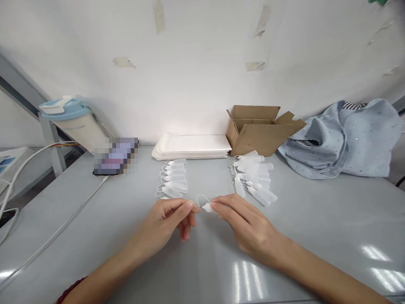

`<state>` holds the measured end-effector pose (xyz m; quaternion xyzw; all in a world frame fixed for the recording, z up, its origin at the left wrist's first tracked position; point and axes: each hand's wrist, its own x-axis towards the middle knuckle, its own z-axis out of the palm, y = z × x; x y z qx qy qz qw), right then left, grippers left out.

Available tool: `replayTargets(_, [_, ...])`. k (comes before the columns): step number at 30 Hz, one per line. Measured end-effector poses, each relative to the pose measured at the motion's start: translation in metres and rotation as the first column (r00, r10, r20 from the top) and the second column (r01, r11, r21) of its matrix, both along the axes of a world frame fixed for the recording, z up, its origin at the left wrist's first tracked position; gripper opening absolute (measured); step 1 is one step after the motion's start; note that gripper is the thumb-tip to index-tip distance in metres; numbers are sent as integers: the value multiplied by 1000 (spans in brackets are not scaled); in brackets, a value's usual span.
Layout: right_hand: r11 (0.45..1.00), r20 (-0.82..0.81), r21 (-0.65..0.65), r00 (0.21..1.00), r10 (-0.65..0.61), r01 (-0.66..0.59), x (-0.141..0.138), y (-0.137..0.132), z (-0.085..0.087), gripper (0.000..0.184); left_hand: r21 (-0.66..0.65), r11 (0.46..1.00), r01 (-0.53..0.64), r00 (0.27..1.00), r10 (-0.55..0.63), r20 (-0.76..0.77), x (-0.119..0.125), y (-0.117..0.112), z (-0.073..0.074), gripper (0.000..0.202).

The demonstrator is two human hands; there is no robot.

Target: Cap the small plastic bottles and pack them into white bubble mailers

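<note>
Above the middle of the table, my right hand (249, 221) pinches a small white squeeze bottle with a needle tip (207, 207), its body mostly hidden by the fingers. A thin looped strap (202, 195) runs from its neck to the fingertips of my left hand (175, 215). There, thumb and forefinger are closed at the needle's end, on the tethered cap, which they cover. Similar bottles (175, 175) lie in a column behind my left hand, tips to the left. Behind my right hand is a loose heap of more such bottles (256, 171).
A stack of white padded envelopes (194, 145) lies against the wall, beside an open cardboard box (259, 135). Further right is a light blue cloth bag (351, 139). At left are a phone (115, 157), its charging cable (68, 221) and a lidded cup (77, 124).
</note>
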<state>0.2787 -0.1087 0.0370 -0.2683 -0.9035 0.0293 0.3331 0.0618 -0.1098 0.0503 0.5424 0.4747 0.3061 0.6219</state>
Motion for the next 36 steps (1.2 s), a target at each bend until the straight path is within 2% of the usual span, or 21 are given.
replayTargets(5, [999,-21,45,1000,-12,13,-2,-1,0,29,18,1000,19,999,-18,-51,0,-1,4,28])
replayTargets(9, [987,22,-101,992,-123,124,-1,0,0,21,56,998,4,996,1,-89,-3,-1,5,30])
replayTargets(11, [979,66,-122,986,-154,161,0,2,0,22,37,999,-20,997,22,-72,-5,0,4,31])
replayTargets(15, [985,54,-73,986,-155,158,2,4,-1,21,6,999,-44,996,44,-72,-5,2,0,35])
replayTargets(20, [991,88,-6,987,-135,136,-1,0,-4,21,36,999,7,999,-5,-50,0,-2,2,31])
replayTargets(28, [980,143,181,983,-114,87,-3,-6,-3,16,35,994,107,992,-104,-65,-2,-8,1,33])
replayTargets(32, [977,135,193,983,-122,94,-5,-6,-5,18,26,991,130,989,-128,-80,-3,-6,-1,33])
replayTargets(36, [981,106,173,988,-109,90,-8,-7,-4,21,55,989,135,982,-127,-139,-6,-4,9,32])
